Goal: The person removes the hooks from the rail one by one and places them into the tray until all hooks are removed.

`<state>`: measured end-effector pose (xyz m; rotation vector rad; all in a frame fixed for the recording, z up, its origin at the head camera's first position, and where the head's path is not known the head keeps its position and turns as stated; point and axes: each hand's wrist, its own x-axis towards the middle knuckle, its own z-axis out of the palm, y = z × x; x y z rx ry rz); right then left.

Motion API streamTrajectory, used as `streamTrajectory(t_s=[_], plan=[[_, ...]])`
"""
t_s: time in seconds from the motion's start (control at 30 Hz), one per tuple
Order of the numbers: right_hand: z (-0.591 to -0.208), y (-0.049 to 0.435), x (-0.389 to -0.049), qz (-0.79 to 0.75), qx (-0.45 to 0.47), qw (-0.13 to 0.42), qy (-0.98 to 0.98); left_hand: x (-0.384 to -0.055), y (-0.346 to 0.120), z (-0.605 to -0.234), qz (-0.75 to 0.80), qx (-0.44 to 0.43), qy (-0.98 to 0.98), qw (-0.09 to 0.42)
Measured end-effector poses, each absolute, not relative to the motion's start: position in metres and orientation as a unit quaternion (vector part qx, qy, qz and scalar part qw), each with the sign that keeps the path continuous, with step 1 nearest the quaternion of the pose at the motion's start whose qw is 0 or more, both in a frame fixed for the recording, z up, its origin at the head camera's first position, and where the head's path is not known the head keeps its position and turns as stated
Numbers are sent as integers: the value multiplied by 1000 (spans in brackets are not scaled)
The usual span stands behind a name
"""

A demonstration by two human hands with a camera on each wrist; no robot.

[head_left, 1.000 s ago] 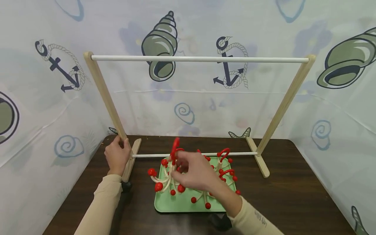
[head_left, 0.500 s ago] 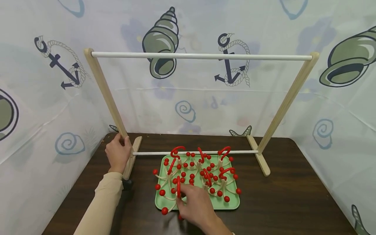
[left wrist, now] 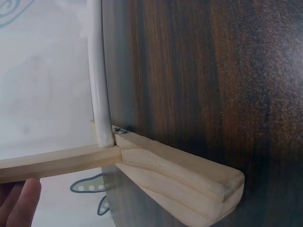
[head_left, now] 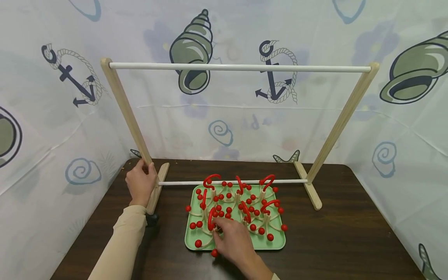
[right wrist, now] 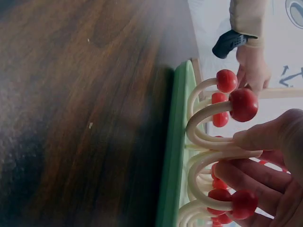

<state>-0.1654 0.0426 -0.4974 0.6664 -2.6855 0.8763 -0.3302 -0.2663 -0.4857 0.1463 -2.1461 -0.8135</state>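
Observation:
My right hand (head_left: 235, 243) pinches the stem of a cream branched ornament (right wrist: 222, 149) with red ball tips and a red hook (head_left: 211, 218). The ornament stands low at the front left of the green tray (head_left: 267, 244), one ball past the front rim in the head view. In the right wrist view, thumb and fingers close around its stem, while its curved arms hang over the tray. On the left, my left hand (head_left: 140, 184) grips the wooden post (head_left: 127, 112) of the rack, low near its foot. Its fingertips (left wrist: 29, 191) press the post in the left wrist view.
Several similar ornaments (head_left: 266, 217) crowd the tray, hooks up. Behind it runs the lower white bar (head_left: 182, 183); the upper white bar (head_left: 238, 67) spans the rack high above. Wooden feet (head_left: 308, 186) stand on the dark table (head_left: 336, 233). A printed cloth (head_left: 241, 132) hangs behind.
My right hand has brought the ornament from above the tray's left side toward the front and lowered it; in the last half second it shifts only slightly. The left hand stays at the post.

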Motion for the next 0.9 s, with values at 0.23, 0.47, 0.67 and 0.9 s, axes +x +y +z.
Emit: streamTrajectory(t_s=[0.23,0.47,0.67,0.9], plan=[[-501,40,-168,298,216,124,-921,-327,-266,-484,-328,59,-850,408],[-500,41,-163,298,209,116,-924,-328,-269,-485,-328,57,-851,405],[-478,47,-149,316,201,87,-923,-325,-273,-485,-334,61,-851,401],[-445,76,-141,386,226,160,-880,-309,-274,-484,-313,43,-859,402]])
